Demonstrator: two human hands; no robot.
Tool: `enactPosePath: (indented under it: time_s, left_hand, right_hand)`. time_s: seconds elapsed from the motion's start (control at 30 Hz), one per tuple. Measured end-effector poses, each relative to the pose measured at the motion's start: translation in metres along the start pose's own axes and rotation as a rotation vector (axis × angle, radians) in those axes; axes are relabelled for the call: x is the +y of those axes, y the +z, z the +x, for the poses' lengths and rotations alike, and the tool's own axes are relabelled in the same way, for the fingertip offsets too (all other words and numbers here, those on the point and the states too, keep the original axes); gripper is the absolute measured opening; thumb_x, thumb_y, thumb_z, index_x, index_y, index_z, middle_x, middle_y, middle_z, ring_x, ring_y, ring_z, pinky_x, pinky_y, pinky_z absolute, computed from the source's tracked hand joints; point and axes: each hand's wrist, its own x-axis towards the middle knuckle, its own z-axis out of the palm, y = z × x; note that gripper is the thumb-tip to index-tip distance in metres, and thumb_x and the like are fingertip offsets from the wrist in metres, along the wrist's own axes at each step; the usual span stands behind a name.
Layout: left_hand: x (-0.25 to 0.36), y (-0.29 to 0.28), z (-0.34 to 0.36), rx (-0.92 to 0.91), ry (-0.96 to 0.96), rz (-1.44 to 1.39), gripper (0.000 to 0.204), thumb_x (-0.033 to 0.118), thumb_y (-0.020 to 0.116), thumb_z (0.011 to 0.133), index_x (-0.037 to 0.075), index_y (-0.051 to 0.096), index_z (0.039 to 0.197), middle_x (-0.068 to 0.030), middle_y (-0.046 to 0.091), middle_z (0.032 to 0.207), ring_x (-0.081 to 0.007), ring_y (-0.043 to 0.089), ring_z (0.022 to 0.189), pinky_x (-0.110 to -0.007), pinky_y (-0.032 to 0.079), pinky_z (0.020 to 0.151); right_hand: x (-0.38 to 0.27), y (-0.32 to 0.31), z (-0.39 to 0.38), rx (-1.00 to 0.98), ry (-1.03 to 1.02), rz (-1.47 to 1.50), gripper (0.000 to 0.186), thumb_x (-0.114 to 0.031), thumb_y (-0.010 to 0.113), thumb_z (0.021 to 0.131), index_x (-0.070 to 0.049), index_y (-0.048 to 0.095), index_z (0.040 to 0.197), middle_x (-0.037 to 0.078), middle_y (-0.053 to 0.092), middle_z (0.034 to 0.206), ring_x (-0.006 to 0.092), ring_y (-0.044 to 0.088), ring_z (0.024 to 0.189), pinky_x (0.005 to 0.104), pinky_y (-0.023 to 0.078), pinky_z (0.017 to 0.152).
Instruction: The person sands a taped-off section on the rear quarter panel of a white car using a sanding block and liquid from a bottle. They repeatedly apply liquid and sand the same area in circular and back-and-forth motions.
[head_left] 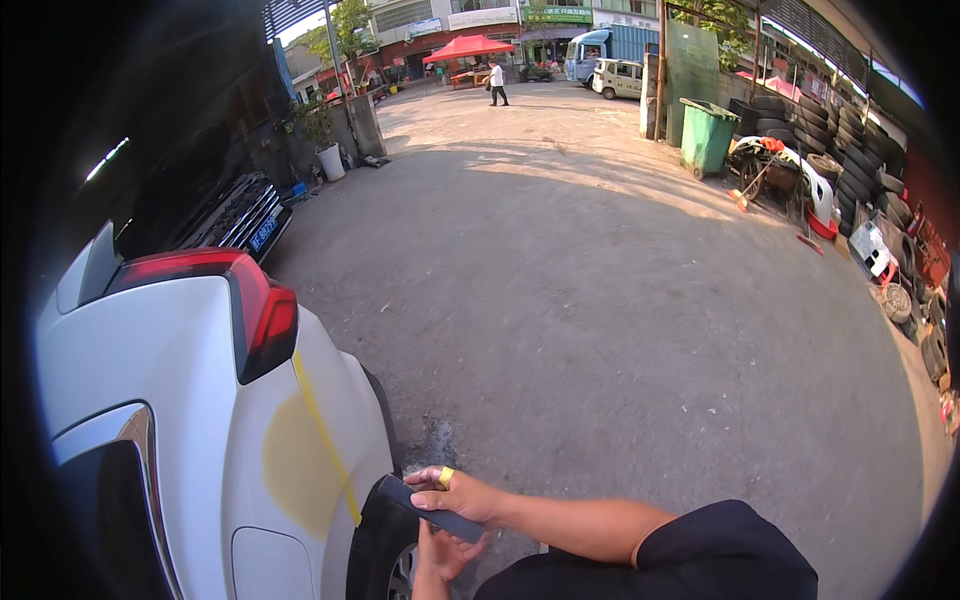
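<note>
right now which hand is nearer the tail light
Right. The right hand, holding the dark block, is below and right of the tail light; the left hand is lower in the picture, by the block's underside, farther away.

Long, dark block (450,521) (slim and straight-edged), aslant in the right hand's fingers (432,500).

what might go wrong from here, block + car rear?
- The dark block is in the right hand, with the left hand beneath it; a loose grip might let it drop by the wheel.
- Working near the yellow tape could catch or lift it, since it runs beside the dull yellow patch.
- A stray stroke upward might scuff the red tail light.
</note>
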Motion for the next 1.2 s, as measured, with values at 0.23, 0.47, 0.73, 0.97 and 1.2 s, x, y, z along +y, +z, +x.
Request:
enactPosePath:
  time_s: [0.23, 0.47, 0.73, 0.97, 1.2]
  left_hand:
    - [0.010, 0.024, 0.083, -0.421, 0.385, -0.443, 0.049, 0.061, 0.049, 0.099, 0.017, 0.065, 0.116, -0.0033, 0.066, 0.116, -0.0218, 0.065, 0.107, -0.040, 0.053, 0.095]
    - [0.079, 0.098, 0.062, 0.073, 0.512, -0.306, 0.051, 0.060, 0.054, 0.098, 0.016, 0.062, 0.122, -0.0045, 0.070, 0.116, -0.0191, 0.070, 0.100, -0.036, 0.063, 0.083]
    - [0.167, 0.126, 0.047, -0.026, 0.819, -0.325, 0.067, 0.058, 0.066, 0.093, 0.013, 0.050, 0.139, -0.0081, 0.062, 0.134, -0.0260, 0.063, 0.119, -0.042, 0.056, 0.097]
    - [0.250, 0.129, 0.006, -0.004, 1.173, -0.086, 0.072, 0.051, 0.071, 0.093, 0.013, 0.041, 0.146, -0.0098, 0.053, 0.141, -0.0279, 0.058, 0.125, -0.044, 0.053, 0.102]
    - [0.338, 0.094, -0.083, 0.106, 1.579, 0.681, 0.067, 0.015, 0.076, 0.092, 0.005, 0.035, 0.144, -0.0114, 0.052, 0.139, -0.0257, 0.055, 0.128, -0.044, 0.048, 0.107]
  right_hand:
    - [-0.014, -0.013, 0.002, -0.066, -0.038, -0.157, 0.066, -0.033, 0.078, 0.091, -0.001, 0.051, 0.142, 0.012, 0.060, 0.130, 0.0194, 0.056, 0.120, 0.0351, 0.043, 0.107]
    - [-0.063, -0.082, -0.008, 0.090, -0.236, 0.127, 0.066, -0.032, 0.074, 0.093, -0.002, 0.046, 0.145, 0.011, 0.058, 0.131, 0.0179, 0.056, 0.119, 0.0347, 0.047, 0.103]
    - [-0.061, -0.112, -0.024, 0.507, -0.360, -0.020, 0.067, -0.027, 0.070, 0.098, 0.001, 0.039, 0.150, 0.015, 0.052, 0.144, 0.0205, 0.053, 0.125, 0.0354, 0.047, 0.104]
    - [-0.027, -0.095, 0.005, 0.441, -0.357, -0.109, 0.057, -0.020, 0.067, 0.100, 0.000, 0.044, 0.148, 0.015, 0.051, 0.146, 0.0209, 0.052, 0.130, 0.0357, 0.045, 0.107]
    - [0.018, -0.056, 0.061, 0.315, -0.313, -0.088, 0.057, -0.019, 0.072, 0.096, -0.002, 0.049, 0.146, 0.013, 0.058, 0.140, 0.0216, 0.054, 0.128, 0.0363, 0.044, 0.109]
